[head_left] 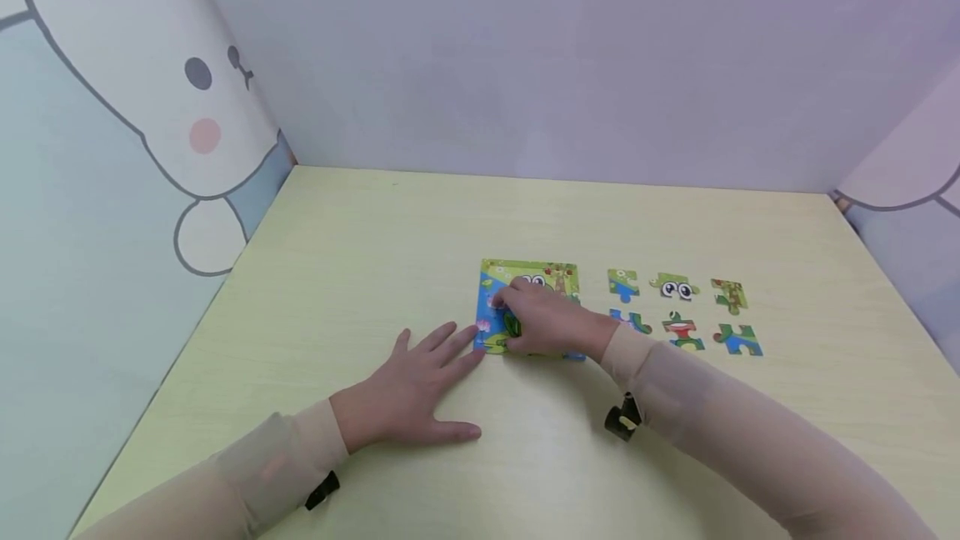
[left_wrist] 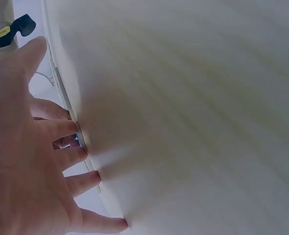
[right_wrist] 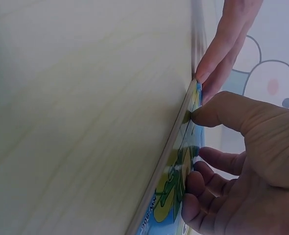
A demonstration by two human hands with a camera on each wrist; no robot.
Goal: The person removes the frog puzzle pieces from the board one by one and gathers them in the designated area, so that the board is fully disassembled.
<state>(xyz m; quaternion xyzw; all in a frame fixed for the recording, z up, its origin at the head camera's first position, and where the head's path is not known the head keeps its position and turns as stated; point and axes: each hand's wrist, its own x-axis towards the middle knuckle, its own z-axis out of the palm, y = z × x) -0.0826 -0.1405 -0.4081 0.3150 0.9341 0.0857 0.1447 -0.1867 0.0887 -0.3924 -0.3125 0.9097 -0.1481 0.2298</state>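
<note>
A square puzzle board (head_left: 487,282) with a printed frog picture lies flat on the table. My right hand (head_left: 543,319) is over it with bent fingers. In the right wrist view, the thumb (right_wrist: 218,111) touches down near the board's near edge, apart from the curled fingers (right_wrist: 196,183) on the picture. I cannot tell whether a piece is under the fingertips. Palm down beside the board, my left hand (head_left: 412,394) has its fingers spread, with fingertips right at the board's left edge. The left wrist view shows the left hand's fingers (left_wrist: 83,183) extended against the tabletop.
To the board's right, loose jigsaw pieces lie in two rows, including one with frog eyes (head_left: 676,288), one with a red mouth (head_left: 681,329), a tree piece (head_left: 730,294) and a blue-green piece (head_left: 738,340). A pale wall (head_left: 555,65) stands behind the wooden table (head_left: 375,248).
</note>
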